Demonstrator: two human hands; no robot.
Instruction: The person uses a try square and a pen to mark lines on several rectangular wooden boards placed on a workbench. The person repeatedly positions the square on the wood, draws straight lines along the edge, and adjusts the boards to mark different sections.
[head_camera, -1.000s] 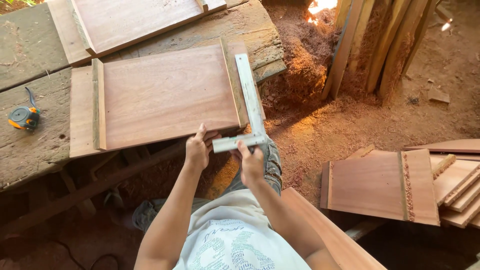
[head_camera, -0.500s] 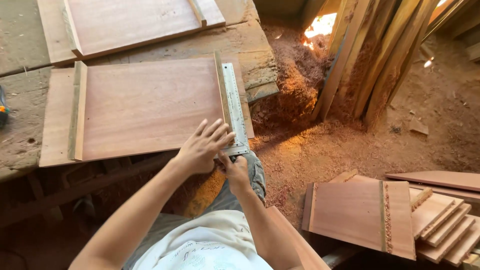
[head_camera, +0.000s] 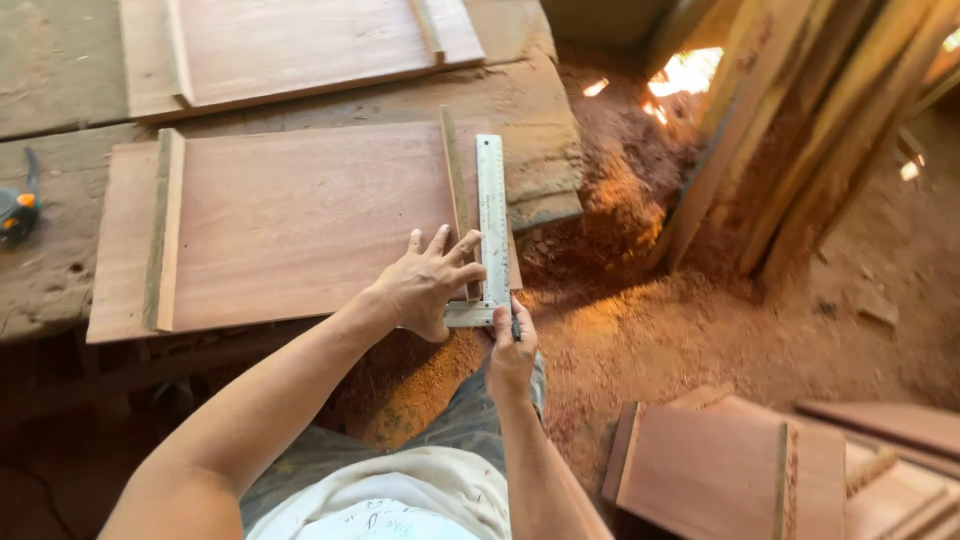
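Note:
A reddish wooden panel (head_camera: 290, 215) with a batten near each end lies on the workbench (head_camera: 60, 270). A metal try square (head_camera: 492, 215) rests along the panel's right end, its blade pointing away from me. My left hand (head_camera: 432, 282) lies flat with spread fingers on the panel, pressing the square's corner. My right hand (head_camera: 510, 350) sits just below the panel's near edge, fingers closed around a thin dark pencil-like tool at the square's stock.
A second similar panel (head_camera: 300, 45) lies further back on the bench. A tape measure (head_camera: 18, 210) sits at the bench's left edge. More panels (head_camera: 720, 470) are stacked at lower right. Planks (head_camera: 800, 130) lean at upper right over sawdust-covered ground.
The square has gone from hanging off the panel's corner to lying flush along its right end. My left hand spread flat onto it, and my right hand settled at the near edge.

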